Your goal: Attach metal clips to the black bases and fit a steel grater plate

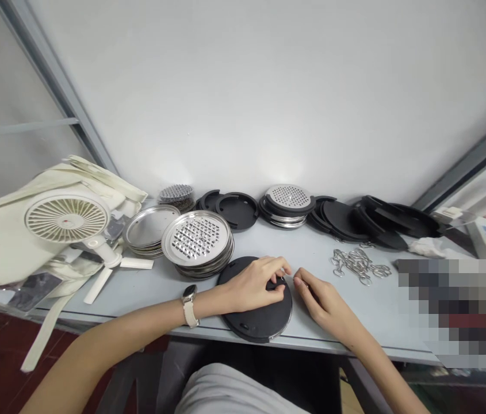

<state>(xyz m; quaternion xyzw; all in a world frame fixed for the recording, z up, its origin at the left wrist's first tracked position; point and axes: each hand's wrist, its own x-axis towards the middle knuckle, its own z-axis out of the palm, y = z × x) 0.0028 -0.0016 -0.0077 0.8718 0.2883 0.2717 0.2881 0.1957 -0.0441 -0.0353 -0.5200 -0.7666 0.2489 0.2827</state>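
Observation:
A round black plate (253,322) lies flat at the front edge of the table, partly covered by my left hand (253,284). That hand, with a watch on its wrist, rests over the plate. Its fingers are bent, and a gap shows between thumb and forefinger. Just right of the plate, my right hand (322,299) has thumb and forefinger pinched together. Anything between those fingertips is too small or hidden to make out. Beyond the plate, to the left, stands a stack of round metal grater discs (199,238). Thin metal wire clips (359,264) lie heaped right of my right hand.
A white fan (68,218) and a cream bag (5,236) take up the left end. Along the wall stand plain metal discs (150,227), another grater stack (290,198), black rings (238,210) and black plates (346,221). A blurred patch covers the right end.

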